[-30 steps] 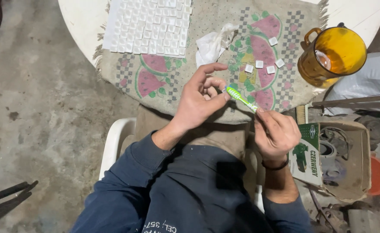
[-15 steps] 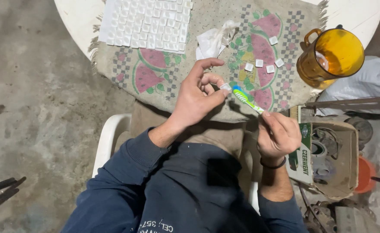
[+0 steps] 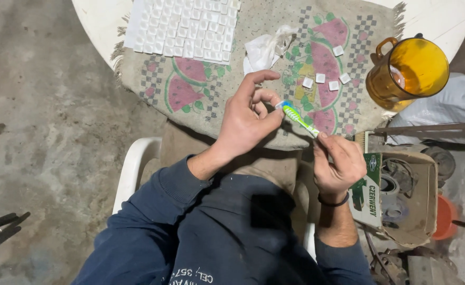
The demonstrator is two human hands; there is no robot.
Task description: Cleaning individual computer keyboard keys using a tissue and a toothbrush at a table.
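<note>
We're over a round white table (image 3: 433, 21), its near part draped with a fringed cloth (image 3: 211, 113) printed with melon slices. A sheet of small white tiles (image 3: 182, 26) lies at the cloth's far left, a crumpled tissue (image 3: 264, 50) mid-cloth, loose tiles (image 3: 327, 79) to the right, and an amber jug (image 3: 409, 71) at the right edge. Bare concrete floor (image 3: 48, 105) spreads wide on the left; on the right a cardboard box (image 3: 406, 195) of metal parts crowds in close. A white chair (image 3: 135, 169) arm shows at the lap.

Left hand (image 3: 245, 124) is curled, fingertips pinched around something small, too hidden to name, at the brush head. Right hand (image 3: 338, 163) grips the green toothbrush (image 3: 297, 116) handle, just off the table's near edge, above the lap.
</note>
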